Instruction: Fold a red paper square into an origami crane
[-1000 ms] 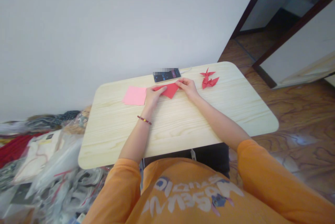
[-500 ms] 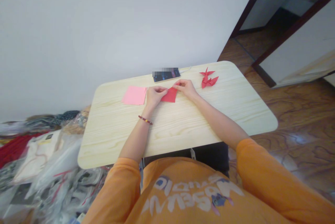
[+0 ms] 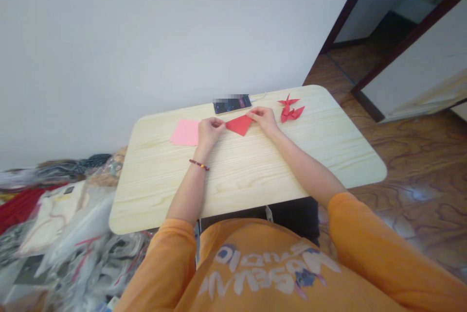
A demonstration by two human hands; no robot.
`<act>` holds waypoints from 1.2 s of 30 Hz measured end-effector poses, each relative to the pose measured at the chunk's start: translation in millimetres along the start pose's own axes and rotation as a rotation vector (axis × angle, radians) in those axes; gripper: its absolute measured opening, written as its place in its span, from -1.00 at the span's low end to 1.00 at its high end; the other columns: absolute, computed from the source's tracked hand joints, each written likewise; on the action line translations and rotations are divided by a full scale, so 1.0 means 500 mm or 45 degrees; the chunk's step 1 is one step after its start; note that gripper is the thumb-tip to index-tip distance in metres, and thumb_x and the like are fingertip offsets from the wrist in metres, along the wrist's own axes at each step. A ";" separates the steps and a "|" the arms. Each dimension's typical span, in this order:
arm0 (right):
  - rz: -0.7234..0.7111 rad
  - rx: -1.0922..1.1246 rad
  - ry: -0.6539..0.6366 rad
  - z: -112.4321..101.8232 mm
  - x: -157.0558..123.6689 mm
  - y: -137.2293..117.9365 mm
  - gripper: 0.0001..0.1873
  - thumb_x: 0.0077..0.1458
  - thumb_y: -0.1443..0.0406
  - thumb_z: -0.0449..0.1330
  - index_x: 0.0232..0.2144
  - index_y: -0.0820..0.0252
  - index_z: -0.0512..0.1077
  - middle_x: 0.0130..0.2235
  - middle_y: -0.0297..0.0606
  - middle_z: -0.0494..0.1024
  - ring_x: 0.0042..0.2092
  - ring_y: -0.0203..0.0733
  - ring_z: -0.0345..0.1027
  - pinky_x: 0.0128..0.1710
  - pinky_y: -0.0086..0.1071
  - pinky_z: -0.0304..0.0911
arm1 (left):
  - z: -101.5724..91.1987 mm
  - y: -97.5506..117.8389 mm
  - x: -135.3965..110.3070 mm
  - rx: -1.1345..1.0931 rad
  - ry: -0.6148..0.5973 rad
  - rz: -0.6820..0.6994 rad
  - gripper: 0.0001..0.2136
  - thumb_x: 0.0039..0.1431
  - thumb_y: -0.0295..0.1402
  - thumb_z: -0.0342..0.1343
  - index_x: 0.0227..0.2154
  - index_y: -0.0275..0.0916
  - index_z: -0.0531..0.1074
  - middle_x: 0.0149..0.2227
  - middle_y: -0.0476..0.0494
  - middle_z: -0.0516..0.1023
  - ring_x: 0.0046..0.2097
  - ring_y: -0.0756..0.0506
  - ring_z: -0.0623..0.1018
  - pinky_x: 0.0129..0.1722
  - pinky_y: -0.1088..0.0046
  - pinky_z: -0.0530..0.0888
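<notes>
A sheet of red origami paper [image 3: 241, 125] shows as a triangle, one point toward me and its long edge on the far side. My left hand [image 3: 209, 133] pinches its left corner. At the right corner, the fingers of my right hand [image 3: 263, 118] are closed on the paper. Beside my left hand lies a stack of pink paper [image 3: 185, 133], partly covered by that hand. Two folded red paper cranes [image 3: 292, 113] rest to the right of my right hand, close together.
The pale wooden table [image 3: 156, 190] stands against a white wall. A phone [image 3: 233, 104] with a white cable lies at its far edge. Bagged clothes [image 3: 73, 224] are piled on the left, and wooden floor [image 3: 412, 156] is to the right.
My hands have moved apart to the two corners of the red paper, which now shows as a triangle. My left hand has shifted left, over the pink stack's edge.
</notes>
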State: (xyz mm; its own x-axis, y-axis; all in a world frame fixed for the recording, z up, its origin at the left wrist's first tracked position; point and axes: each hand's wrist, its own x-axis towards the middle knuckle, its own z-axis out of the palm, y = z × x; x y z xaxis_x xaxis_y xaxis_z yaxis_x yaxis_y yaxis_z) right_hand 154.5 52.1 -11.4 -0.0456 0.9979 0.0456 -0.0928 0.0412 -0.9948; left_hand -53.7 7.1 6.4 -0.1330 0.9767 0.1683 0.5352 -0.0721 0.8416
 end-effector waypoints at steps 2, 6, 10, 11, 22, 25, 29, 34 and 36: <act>-0.004 -0.011 0.011 -0.001 0.001 0.002 -0.74 -0.24 0.18 0.39 -0.53 0.21 0.45 -0.51 -0.35 0.48 -0.43 -0.30 0.31 -0.35 -0.38 0.27 | -0.004 0.001 0.001 0.045 0.026 0.005 -0.89 -0.08 -0.36 0.16 -0.49 -0.28 0.54 -0.49 -0.12 0.58 -0.44 -0.06 0.51 -0.38 0.45 0.39; -0.013 0.009 0.033 0.001 0.000 0.001 -0.77 -0.22 0.20 0.37 -0.53 0.20 0.45 -0.51 -0.36 0.48 -0.43 -0.30 0.31 -0.34 -0.38 0.27 | -0.011 0.004 0.000 0.130 0.128 -0.002 -0.90 -0.07 -0.38 0.16 -0.50 -0.28 0.54 -0.51 -0.10 0.57 -0.43 -0.05 0.51 -0.37 0.46 0.38; -0.002 0.017 0.059 0.003 0.000 0.002 -0.77 -0.22 0.20 0.37 -0.53 0.21 0.45 -0.51 -0.36 0.48 -0.43 -0.31 0.31 -0.36 -0.40 0.25 | -0.016 0.006 -0.003 0.182 0.186 0.020 -0.91 -0.06 -0.39 0.15 -0.50 -0.27 0.53 -0.50 -0.08 0.56 -0.42 -0.05 0.51 -0.34 0.46 0.38; 0.000 0.022 0.077 0.002 0.001 0.002 -0.77 -0.22 0.20 0.36 -0.53 0.21 0.44 -0.51 -0.36 0.47 -0.43 -0.31 0.30 -0.37 -0.40 0.25 | -0.018 0.005 -0.002 0.195 0.198 0.016 -0.92 -0.06 -0.40 0.15 -0.50 -0.27 0.52 -0.50 -0.08 0.56 -0.41 -0.05 0.51 -0.33 0.46 0.38; 0.187 0.446 0.212 0.008 -0.004 -0.011 -0.72 -0.30 0.23 0.40 -0.50 0.16 0.40 -0.46 -0.41 0.50 -0.39 -0.37 0.36 -0.37 -0.49 0.28 | 0.025 0.011 0.000 -0.747 -0.023 -0.242 -0.71 -0.08 -0.25 0.27 -0.28 -0.28 0.52 -0.31 -0.14 0.60 -0.31 -0.03 0.55 -0.27 0.44 0.48; 0.257 0.436 0.128 0.023 -0.018 -0.019 -0.71 -0.29 0.23 0.41 -0.49 0.15 0.41 -0.44 -0.40 0.52 -0.39 -0.36 0.37 -0.38 -0.49 0.29 | 0.045 0.021 -0.006 -0.998 -0.140 -0.279 -0.58 -0.14 -0.19 0.34 -0.18 -0.25 0.50 -0.19 -0.19 0.60 -0.23 -0.06 0.58 -0.23 0.42 0.49; 0.309 0.479 -0.012 0.032 -0.031 -0.029 -0.74 -0.28 0.30 0.41 -0.48 0.17 0.42 -0.41 -0.39 0.55 -0.38 -0.38 0.37 -0.39 -0.51 0.29 | 0.048 0.028 -0.010 -1.161 -0.208 -0.271 -0.53 -0.16 -0.15 0.37 -0.16 -0.23 0.49 -0.10 -0.20 0.58 -0.11 -0.11 0.58 -0.15 0.41 0.50; 0.410 0.526 -0.087 0.036 -0.040 -0.036 -0.77 -0.28 0.38 0.39 -0.49 0.19 0.43 -0.46 -0.40 0.54 -0.43 -0.40 0.36 -0.43 -0.53 0.29 | 0.043 0.035 -0.009 -1.235 -0.199 -0.301 -0.52 -0.09 -0.11 0.33 -0.07 -0.15 0.48 -0.04 -0.15 0.56 -0.09 -0.08 0.57 -0.14 0.46 0.49; 0.433 0.535 -0.135 0.036 -0.043 -0.037 -0.80 -0.25 0.39 0.38 -0.49 0.20 0.45 -0.47 -0.39 0.54 -0.45 -0.42 0.36 -0.42 -0.54 0.30 | 0.044 0.037 -0.009 -1.246 -0.196 -0.336 -0.55 -0.05 -0.12 0.31 -0.07 -0.14 0.49 -0.04 -0.14 0.56 -0.11 -0.07 0.57 -0.18 0.47 0.49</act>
State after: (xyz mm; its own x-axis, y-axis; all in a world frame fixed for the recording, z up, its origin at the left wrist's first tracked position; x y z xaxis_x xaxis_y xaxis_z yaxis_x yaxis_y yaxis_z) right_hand 139.4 28.8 7.6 -0.2399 0.9403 -0.2416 -0.4438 -0.3276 -0.8341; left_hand -25.0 5.8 10.0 -0.0028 0.9957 -0.0922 -0.4202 0.0825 0.9037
